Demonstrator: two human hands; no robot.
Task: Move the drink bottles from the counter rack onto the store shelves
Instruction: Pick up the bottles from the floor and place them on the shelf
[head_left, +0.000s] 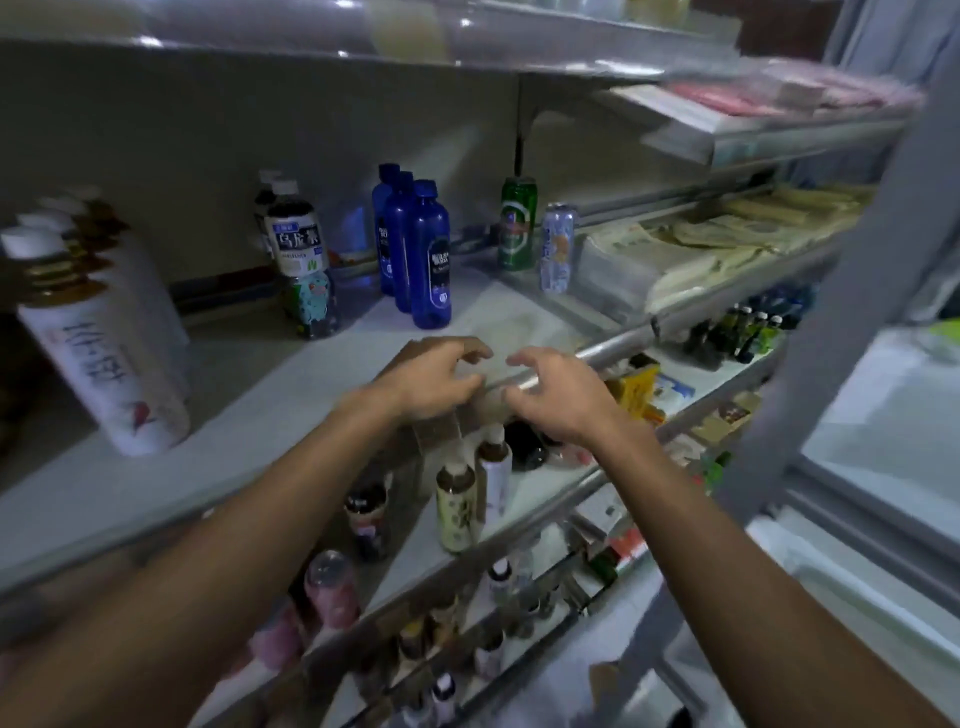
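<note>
Two hands, left hand (431, 379) and right hand (556, 395), near shelf (260, 395) front edge, fingers half curled; cannot tell if holding anything

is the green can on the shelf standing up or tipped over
Upright. The green can stands on its base on the shelf, its top rim uppermost, next to a paler can that also stands.

Green beer can (518, 223) stands upright. Pale printed can (557, 247) stands just right of it, apart. Stacked cream packets (701, 249) lie further right. Pink packs (753, 96) lie above-right, blurred. Yellow box (640, 387) sits below-right.
</note>
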